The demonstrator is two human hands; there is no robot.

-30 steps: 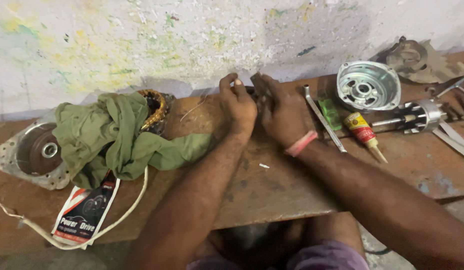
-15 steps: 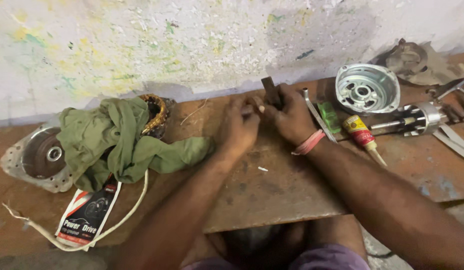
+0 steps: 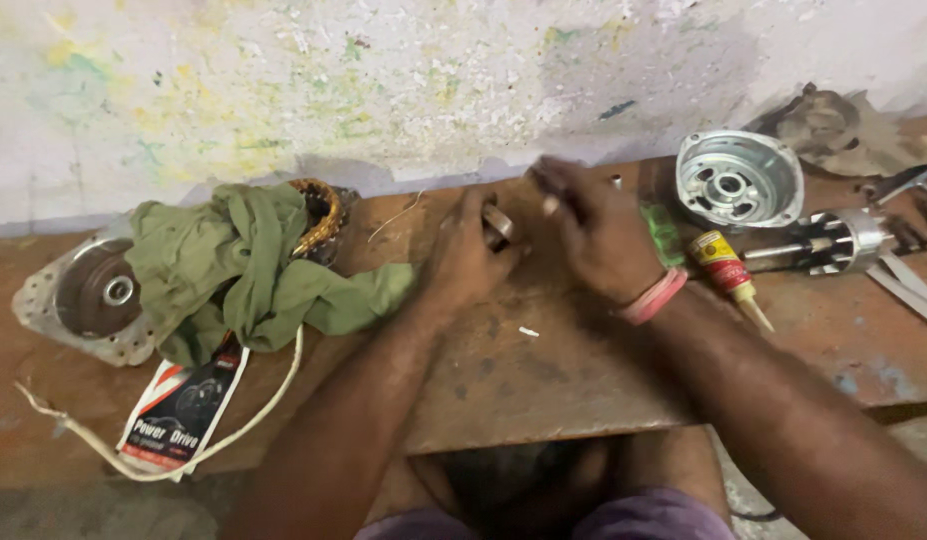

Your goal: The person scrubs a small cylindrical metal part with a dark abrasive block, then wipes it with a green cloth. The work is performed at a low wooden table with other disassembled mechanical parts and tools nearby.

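Left hand [image 3: 468,255] rests on the wooden bench [image 3: 543,370], fingers curled closed around a small metal ring-shaped part [image 3: 497,224] held at the bench's middle, near the wall. Right hand [image 3: 595,232] hovers just beside it, blurred; its fingers look pinched on something small and pale, identity not discernible. Green cloth [image 3: 238,265] lies left of the hands; glue tube [image 3: 728,272] and round metal housing [image 3: 738,180] lie right.

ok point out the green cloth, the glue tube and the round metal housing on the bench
green cloth [image 3: 233,265], head view, on the bunched middle folds
glue tube [image 3: 721,258], head view, on its yellow and red body
round metal housing [image 3: 738,180], head view, on its inner face beside the centre hole
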